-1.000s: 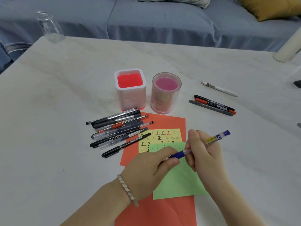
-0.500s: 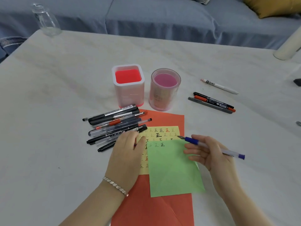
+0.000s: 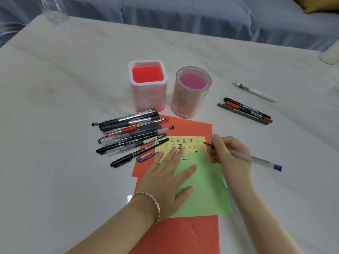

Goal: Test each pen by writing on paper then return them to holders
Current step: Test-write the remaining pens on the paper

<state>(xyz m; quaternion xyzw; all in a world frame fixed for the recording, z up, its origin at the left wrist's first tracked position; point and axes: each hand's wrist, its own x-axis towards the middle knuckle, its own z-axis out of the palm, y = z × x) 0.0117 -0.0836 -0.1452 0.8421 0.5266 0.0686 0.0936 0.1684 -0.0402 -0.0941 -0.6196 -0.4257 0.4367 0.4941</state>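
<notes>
The blue cap (image 3: 145,156) is now lying off; right hand (image 3: 231,158), fingers clamped on the blue pen (image 3: 244,156), is reaching the yellow paper (image 3: 183,143); left hand (image 3: 165,178), fingers spread, is flattening the sheets.

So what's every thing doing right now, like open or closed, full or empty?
Blue pen: uncapped, in right hand, tip over yellow paper.
Blue cap: off, beside the pen pile.
Left hand: flat on green paper.
Square holder: empty.
Round holder: empty.
</notes>
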